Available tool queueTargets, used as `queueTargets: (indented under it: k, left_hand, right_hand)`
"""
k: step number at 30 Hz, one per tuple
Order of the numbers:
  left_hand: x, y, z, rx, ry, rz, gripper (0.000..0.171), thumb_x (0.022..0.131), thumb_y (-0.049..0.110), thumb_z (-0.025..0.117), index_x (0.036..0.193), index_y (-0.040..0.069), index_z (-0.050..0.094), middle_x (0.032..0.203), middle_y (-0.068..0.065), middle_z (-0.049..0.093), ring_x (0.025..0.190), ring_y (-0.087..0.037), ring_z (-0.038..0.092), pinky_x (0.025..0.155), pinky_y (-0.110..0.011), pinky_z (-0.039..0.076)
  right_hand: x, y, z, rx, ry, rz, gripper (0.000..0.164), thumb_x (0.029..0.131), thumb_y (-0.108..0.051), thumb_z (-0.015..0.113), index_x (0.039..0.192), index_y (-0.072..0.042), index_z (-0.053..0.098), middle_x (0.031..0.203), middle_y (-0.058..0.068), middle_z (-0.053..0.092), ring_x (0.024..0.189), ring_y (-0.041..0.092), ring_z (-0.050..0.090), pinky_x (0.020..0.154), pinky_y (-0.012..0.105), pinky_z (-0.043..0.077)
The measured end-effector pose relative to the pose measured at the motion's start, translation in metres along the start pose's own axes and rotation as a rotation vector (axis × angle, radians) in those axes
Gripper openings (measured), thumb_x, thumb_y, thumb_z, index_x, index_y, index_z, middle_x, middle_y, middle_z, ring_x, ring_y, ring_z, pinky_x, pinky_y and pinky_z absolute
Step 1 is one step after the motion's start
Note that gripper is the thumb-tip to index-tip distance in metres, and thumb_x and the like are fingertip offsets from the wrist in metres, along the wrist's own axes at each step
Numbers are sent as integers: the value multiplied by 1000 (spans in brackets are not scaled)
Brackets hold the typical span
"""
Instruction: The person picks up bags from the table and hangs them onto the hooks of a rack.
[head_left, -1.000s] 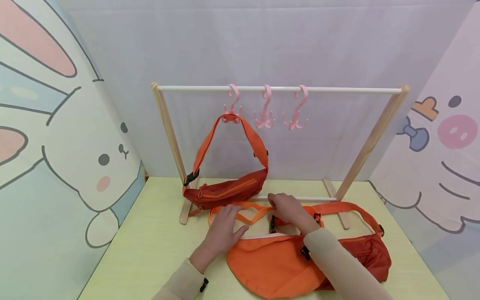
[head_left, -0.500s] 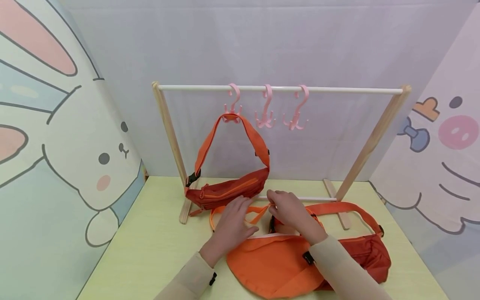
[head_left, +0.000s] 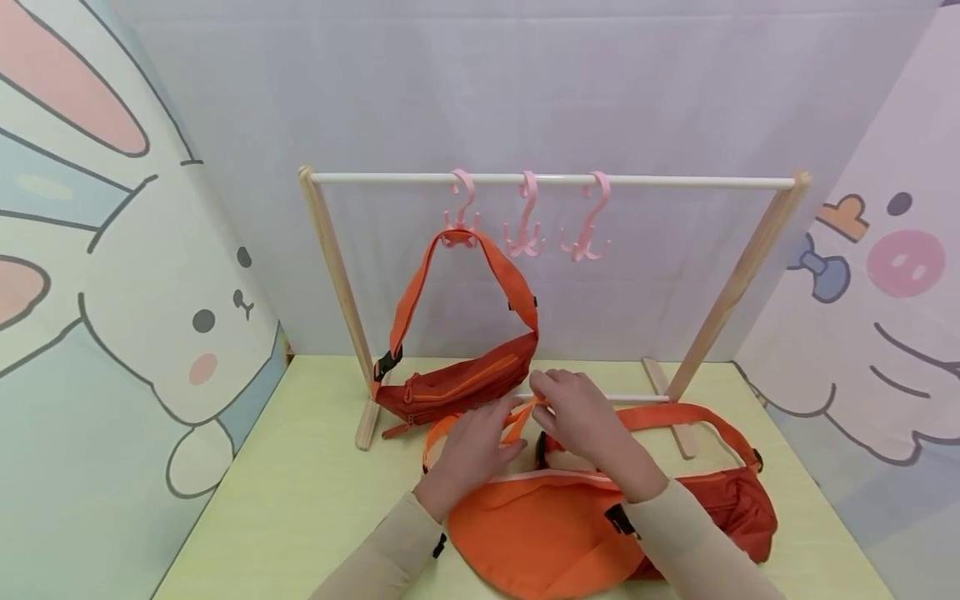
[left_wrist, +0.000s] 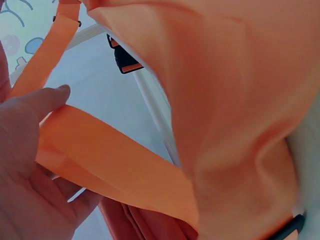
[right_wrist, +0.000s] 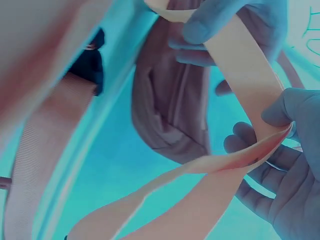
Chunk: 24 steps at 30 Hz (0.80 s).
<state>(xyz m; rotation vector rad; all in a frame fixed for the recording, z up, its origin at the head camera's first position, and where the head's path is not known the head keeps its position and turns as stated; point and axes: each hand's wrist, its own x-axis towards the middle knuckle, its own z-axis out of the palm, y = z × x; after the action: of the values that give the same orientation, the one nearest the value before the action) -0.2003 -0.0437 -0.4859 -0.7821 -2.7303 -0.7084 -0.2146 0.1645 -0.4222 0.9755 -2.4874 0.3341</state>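
Observation:
A bright orange waist bag (head_left: 543, 533) lies flat at the front of the table, its strap raised above it. My left hand (head_left: 472, 454) holds that orange strap (left_wrist: 115, 155), thumb on top and fingers behind it. Close by on the right, my right hand (head_left: 581, 417) pinches the same strap between thumb and fingers; in the right wrist view the strap (right_wrist: 245, 70) runs between both hands and folds at the right fingertips. Behind the hands, a dark red waist bag (head_left: 468, 385) hangs by its strap from a pink hook (head_left: 461, 221).
Two more pink hooks, a middle one (head_left: 525, 229) and a right one (head_left: 588, 229), hang from the white rail (head_left: 675, 181) of a wooden-legged rack. Another dark red waist bag (head_left: 742, 508) lies at the right, partly under the orange one. Cartoon-printed walls surround the table (head_left: 262, 508).
My left hand has moved right, closer to the right hand, drawing the orange strap together. The right hand has lifted slightly. The hanging bag stays on its hook.

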Motion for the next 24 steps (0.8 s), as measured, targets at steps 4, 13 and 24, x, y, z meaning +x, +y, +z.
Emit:
queueTargets:
  k: [4,13,24]
  left_hand:
    - [2,1,-4,-25,38,20,61,95,28,84,149,17,58,87,8,63,60,-7,46,58,-18,46]
    - [6,-2,-16,14,157,65,37,99,19,78,134,14,68,72,8,57,48,-6,39,48,-19,41]
    - [11,0,-39,2,257,65,36,97,10,78,131,11,68,104,-5,77,69,-20,68,66,-35,61]
  right_hand:
    - [1,-2,-8,20,45,-13,25,89,-4,72,89,-16,50,69,-9,38,60,10,39,63,33,42]
    - [4,-7,-25,85,96,-7,22,90,-4,72,90,-15,53,75,-6,45,61,10,38,58,28,40]
    - [7,-11,-42,188,104,58,18,92,-1,71,95,-11,57,82,-2,50,65,11,41,59,28,44]
